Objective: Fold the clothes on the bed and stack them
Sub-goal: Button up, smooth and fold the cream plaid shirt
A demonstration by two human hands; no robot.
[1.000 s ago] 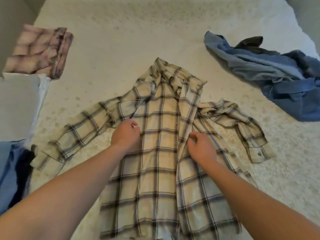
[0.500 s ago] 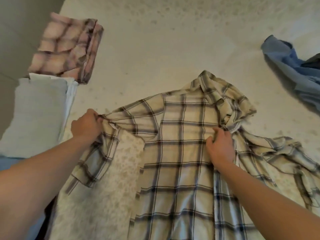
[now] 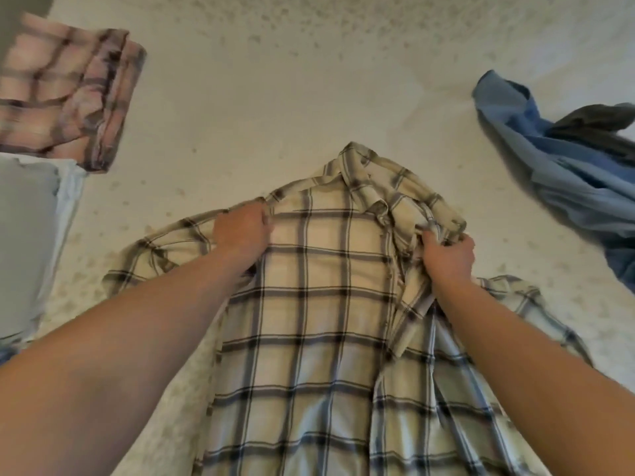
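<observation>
A cream plaid shirt (image 3: 319, 304) lies front up on the bed (image 3: 275, 91), collar away from me. My left hand (image 3: 242, 231) grips its left shoulder, where the sleeve is folded in under my forearm. My right hand (image 3: 448, 257) is closed on bunched cloth at the right shoulder, beside the collar. The right sleeve (image 3: 525, 310) trails out to the right, partly hidden by my arm. A folded pink plaid garment (image 3: 68, 94) rests at the far left on a stack of folded pale clothes (image 3: 31, 242).
A heap of unfolded blue clothes (image 3: 567, 173) with a dark garment (image 3: 598, 125) on it lies at the right edge. The speckled cream bedcover stretches bare beyond the collar.
My left hand has moved from the outstretched left sleeve to the left shoulder, and the sleeve now lies folded inward. My right hand shifted up toward the collar's right side.
</observation>
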